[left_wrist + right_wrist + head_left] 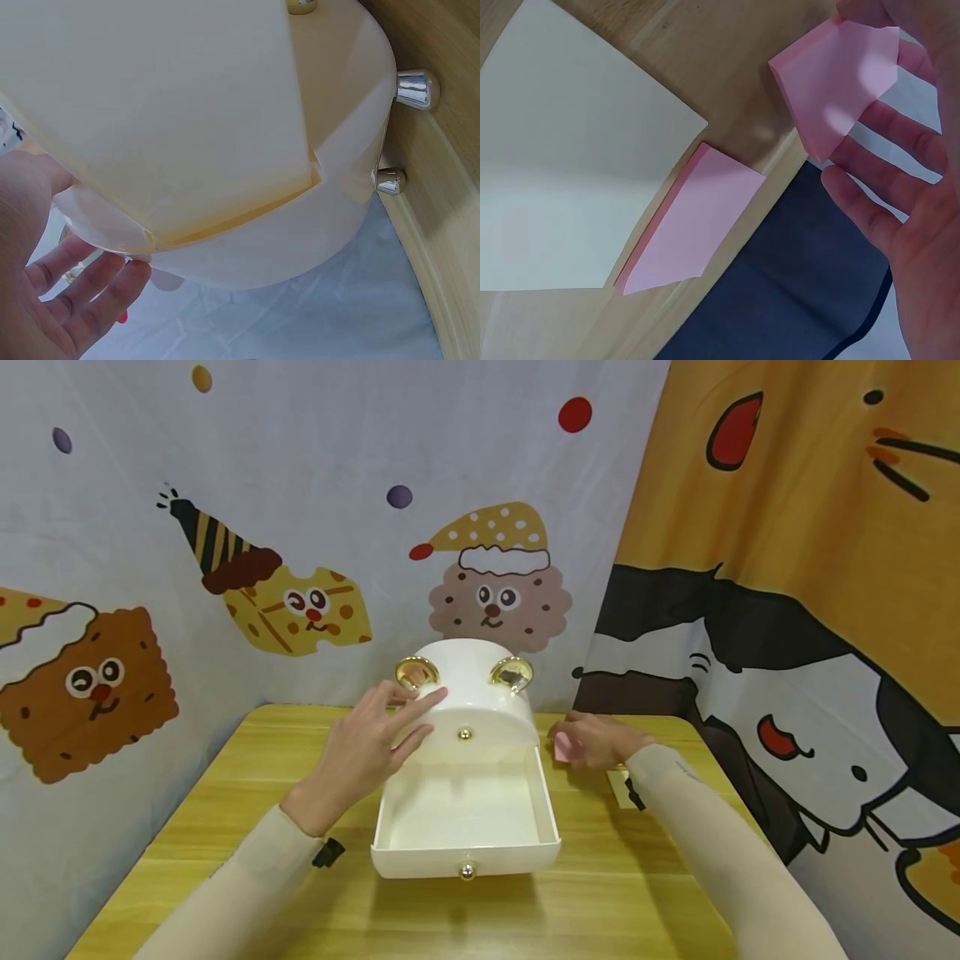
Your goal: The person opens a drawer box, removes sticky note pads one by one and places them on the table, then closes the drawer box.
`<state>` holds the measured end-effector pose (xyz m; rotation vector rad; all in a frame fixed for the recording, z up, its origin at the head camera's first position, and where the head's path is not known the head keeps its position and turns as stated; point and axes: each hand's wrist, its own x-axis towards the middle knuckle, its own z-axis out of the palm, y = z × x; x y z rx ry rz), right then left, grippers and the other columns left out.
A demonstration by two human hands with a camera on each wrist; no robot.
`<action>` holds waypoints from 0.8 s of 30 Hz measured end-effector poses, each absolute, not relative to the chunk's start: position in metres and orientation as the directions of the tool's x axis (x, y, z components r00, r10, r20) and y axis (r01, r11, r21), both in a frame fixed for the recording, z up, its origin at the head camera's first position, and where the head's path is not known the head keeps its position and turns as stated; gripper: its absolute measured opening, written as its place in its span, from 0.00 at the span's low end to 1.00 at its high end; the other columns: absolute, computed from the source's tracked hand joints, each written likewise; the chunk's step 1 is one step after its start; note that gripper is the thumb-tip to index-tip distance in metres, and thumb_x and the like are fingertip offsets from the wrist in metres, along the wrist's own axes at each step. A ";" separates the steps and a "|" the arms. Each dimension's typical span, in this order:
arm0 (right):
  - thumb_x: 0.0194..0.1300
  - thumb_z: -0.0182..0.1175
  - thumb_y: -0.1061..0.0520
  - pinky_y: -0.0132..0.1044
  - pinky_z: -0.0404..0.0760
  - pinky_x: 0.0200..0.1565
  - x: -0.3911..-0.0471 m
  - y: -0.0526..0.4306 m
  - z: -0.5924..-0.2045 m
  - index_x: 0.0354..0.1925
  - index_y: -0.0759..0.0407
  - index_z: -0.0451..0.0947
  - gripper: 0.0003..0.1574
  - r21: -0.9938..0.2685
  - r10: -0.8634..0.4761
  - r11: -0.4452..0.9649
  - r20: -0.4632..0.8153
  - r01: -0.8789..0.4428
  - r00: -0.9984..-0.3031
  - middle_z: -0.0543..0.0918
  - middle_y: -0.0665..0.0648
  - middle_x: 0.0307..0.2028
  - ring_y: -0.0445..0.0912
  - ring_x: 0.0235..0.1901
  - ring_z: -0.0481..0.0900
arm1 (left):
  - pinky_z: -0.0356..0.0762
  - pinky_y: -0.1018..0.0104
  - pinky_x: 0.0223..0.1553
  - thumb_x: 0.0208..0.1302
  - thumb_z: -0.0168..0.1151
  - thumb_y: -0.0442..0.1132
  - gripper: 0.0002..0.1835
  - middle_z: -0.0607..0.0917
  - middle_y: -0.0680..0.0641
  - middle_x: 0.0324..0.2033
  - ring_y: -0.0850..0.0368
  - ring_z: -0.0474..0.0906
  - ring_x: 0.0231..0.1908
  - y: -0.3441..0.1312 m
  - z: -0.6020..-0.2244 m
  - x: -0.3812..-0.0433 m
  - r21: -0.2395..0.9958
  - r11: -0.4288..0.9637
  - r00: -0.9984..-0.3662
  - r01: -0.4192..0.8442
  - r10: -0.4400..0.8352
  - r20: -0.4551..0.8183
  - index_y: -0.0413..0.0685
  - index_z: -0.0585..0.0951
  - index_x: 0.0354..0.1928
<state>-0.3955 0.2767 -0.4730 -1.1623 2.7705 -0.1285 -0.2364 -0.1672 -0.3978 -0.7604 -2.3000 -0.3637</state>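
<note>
A white drawer box point(472, 664) with two gold ear-like rounds stands at the table's far side, its drawer point(467, 858) pulled out toward me. My left hand point(358, 745) touches the box's upper left front with extended fingers; in the left wrist view its fingertips point(133, 277) lie against the box's edge. To the right of the box, my right hand point(596, 739) holds a pink sticky note pad point(836, 86) between thumb and fingers. Another pink pad point(694, 221) lies on the table beside a cream pad point(577, 165).
The wooden table point(292, 893) runs up to a cartoon-printed cloth point(315, 460) at the back and right. A gold knob point(467, 871) sits on the drawer front. Silver-looking feet point(416, 90) stick out beneath the box.
</note>
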 end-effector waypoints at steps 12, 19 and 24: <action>0.63 0.84 0.55 0.50 0.92 0.58 -0.397 0.273 -0.477 0.67 0.46 0.89 0.35 -0.134 -0.723 0.691 -0.123 -0.711 -0.680 0.88 0.54 0.55 0.45 0.48 0.86 | 0.65 0.73 0.21 0.81 0.78 0.48 0.32 0.84 0.42 0.55 0.49 0.86 0.46 -0.167 -0.398 -0.236 0.051 0.791 -0.602 0.610 0.421 0.679 0.71 0.82 0.83; 0.62 0.85 0.58 0.49 0.92 0.57 -0.395 0.273 -0.479 0.65 0.46 0.89 0.33 -0.140 -0.711 0.703 -0.130 -0.697 -0.691 0.87 0.54 0.53 0.44 0.47 0.85 | 0.64 0.72 0.21 0.81 0.78 0.48 0.32 0.85 0.42 0.55 0.48 0.86 0.46 -0.166 -0.397 -0.236 0.051 0.787 -0.595 0.615 0.422 0.684 0.70 0.82 0.83; 0.62 0.85 0.59 0.50 0.92 0.57 -0.393 0.273 -0.479 0.65 0.47 0.89 0.34 -0.145 -0.708 0.707 -0.134 -0.692 -0.694 0.86 0.55 0.54 0.46 0.47 0.85 | 0.64 0.73 0.21 0.81 0.78 0.48 0.32 0.85 0.42 0.55 0.48 0.86 0.46 -0.166 -0.398 -0.236 0.051 0.784 -0.594 0.618 0.424 0.684 0.70 0.82 0.83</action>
